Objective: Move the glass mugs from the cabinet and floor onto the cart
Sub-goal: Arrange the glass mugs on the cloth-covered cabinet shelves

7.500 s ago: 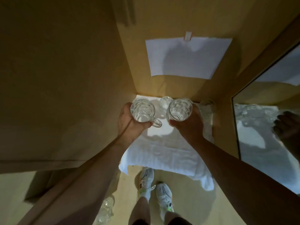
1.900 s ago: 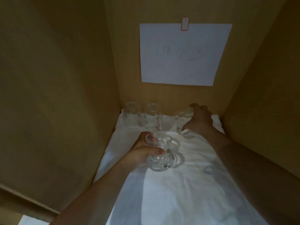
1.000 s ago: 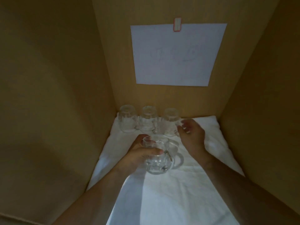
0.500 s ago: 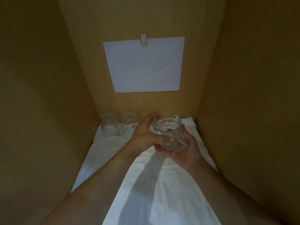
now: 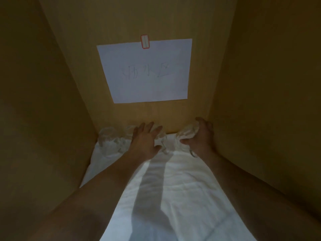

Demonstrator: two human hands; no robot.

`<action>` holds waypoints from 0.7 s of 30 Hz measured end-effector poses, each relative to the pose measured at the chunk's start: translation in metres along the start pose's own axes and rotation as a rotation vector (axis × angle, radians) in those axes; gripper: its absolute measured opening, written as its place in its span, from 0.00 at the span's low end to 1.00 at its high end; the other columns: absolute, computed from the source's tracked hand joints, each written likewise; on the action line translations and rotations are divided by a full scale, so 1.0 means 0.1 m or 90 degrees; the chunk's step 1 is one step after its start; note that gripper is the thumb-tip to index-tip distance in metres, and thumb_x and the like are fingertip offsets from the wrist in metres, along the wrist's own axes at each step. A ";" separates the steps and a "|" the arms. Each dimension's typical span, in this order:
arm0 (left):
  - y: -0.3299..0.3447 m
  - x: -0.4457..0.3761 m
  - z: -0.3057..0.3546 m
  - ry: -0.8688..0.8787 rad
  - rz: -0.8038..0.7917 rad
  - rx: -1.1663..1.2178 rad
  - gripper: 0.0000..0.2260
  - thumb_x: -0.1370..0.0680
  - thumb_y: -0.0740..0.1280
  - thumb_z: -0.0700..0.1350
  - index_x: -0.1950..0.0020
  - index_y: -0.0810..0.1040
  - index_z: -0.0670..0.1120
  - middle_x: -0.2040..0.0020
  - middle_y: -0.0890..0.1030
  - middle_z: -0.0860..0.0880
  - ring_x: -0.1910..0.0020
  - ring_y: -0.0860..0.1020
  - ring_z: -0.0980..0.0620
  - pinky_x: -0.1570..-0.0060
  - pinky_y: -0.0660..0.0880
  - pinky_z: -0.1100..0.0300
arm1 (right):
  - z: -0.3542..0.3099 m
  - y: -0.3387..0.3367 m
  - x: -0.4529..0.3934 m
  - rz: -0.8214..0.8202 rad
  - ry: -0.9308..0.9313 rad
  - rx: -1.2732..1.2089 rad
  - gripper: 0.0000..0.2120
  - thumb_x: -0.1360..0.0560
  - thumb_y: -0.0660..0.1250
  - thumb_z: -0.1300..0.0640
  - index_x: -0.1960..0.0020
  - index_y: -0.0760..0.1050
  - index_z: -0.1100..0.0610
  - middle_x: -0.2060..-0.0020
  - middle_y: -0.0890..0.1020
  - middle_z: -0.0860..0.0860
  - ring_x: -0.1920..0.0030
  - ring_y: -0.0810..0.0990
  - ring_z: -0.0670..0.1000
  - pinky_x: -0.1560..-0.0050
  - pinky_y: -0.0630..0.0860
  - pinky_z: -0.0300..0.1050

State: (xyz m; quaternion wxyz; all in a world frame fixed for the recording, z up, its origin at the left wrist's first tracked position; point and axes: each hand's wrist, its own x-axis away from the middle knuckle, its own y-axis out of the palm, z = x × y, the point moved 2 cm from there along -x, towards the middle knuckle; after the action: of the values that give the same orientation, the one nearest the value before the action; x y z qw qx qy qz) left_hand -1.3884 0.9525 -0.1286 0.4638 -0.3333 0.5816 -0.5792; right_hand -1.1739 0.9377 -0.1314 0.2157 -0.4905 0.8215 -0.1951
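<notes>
A crumpled white cloth is lying over the floor of a tan wooden cabinet, running from the near edge to the far wall, where a white paper sheet with faint handwriting is hanging under a small red-edged label. Along the far wall, from the left, a clear glass mug is standing upright in the corner with a second clear mug just beside it, and the left hand is reaching over that one toward a third glass mug, fingers spread and released. Farthest right, the right hand is grasping a fourth clear glass mug round its body, its handle pointing toward the near side.
</notes>
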 end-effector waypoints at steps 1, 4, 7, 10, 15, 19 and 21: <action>0.04 -0.02 0.00 0.004 -0.018 -0.015 0.36 0.22 0.66 0.61 0.19 0.52 0.60 0.18 0.52 0.48 0.20 0.50 0.41 0.23 0.48 0.42 | 0.03 0.05 -0.03 -0.034 -0.036 0.047 0.49 0.43 0.86 0.55 0.28 0.67 0.49 0.31 0.65 0.52 0.34 0.69 0.54 0.31 0.70 0.48; 0.13 -0.08 0.01 0.024 -0.033 -0.043 0.34 0.21 0.64 0.61 0.20 0.50 0.61 0.18 0.50 0.49 0.20 0.48 0.42 0.23 0.44 0.39 | 0.10 0.15 -0.09 -0.098 -0.124 0.156 0.49 0.44 0.85 0.53 0.27 0.67 0.49 0.31 0.65 0.52 0.32 0.68 0.58 0.31 0.69 0.54; 0.18 -0.16 -0.07 0.014 -0.021 -0.055 0.32 0.20 0.64 0.59 0.20 0.52 0.62 0.18 0.53 0.49 0.20 0.51 0.41 0.24 0.44 0.37 | 0.04 0.24 -0.13 -0.118 -0.180 0.210 0.49 0.43 0.85 0.54 0.26 0.68 0.52 0.31 0.67 0.55 0.33 0.69 0.59 0.31 0.69 0.53; 0.21 -0.20 -0.13 0.016 0.006 -0.036 0.31 0.22 0.67 0.58 0.22 0.56 0.63 0.20 0.58 0.49 0.22 0.58 0.43 0.24 0.48 0.36 | 0.03 0.38 -0.15 -0.132 -0.199 0.242 0.48 0.42 0.85 0.54 0.26 0.67 0.52 0.31 0.67 0.55 0.33 0.69 0.59 0.32 0.69 0.53; 0.24 -0.23 -0.16 0.007 0.036 -0.032 0.33 0.25 0.70 0.59 0.24 0.59 0.64 0.22 0.60 0.49 0.28 0.67 0.44 0.26 0.52 0.35 | 0.06 0.57 -0.21 -0.155 -0.188 0.269 0.49 0.42 0.85 0.53 0.25 0.66 0.51 0.29 0.65 0.55 0.30 0.67 0.58 0.31 0.67 0.49; 0.27 -0.26 -0.15 -0.004 0.061 -0.020 0.32 0.26 0.71 0.57 0.25 0.61 0.61 0.24 0.63 0.46 0.29 0.69 0.43 0.26 0.52 0.35 | 0.01 0.61 -0.27 -0.166 -0.188 0.304 0.51 0.44 0.85 0.49 0.25 0.67 0.51 0.30 0.66 0.56 0.32 0.70 0.58 0.32 0.70 0.52; 0.29 -0.27 -0.14 -0.006 0.068 -0.014 0.32 0.26 0.71 0.55 0.26 0.62 0.60 0.25 0.64 0.45 0.29 0.69 0.43 0.26 0.51 0.36 | -0.02 0.62 -0.27 -0.172 -0.187 0.307 0.51 0.44 0.85 0.47 0.25 0.67 0.51 0.29 0.66 0.56 0.32 0.70 0.58 0.32 0.71 0.52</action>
State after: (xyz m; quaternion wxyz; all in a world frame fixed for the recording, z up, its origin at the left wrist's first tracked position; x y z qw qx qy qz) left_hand -1.3880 0.9854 -0.1543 0.4929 -0.3096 0.6030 -0.5455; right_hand -1.2082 0.9899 -0.1585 0.4144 -0.5525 0.6391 -0.3385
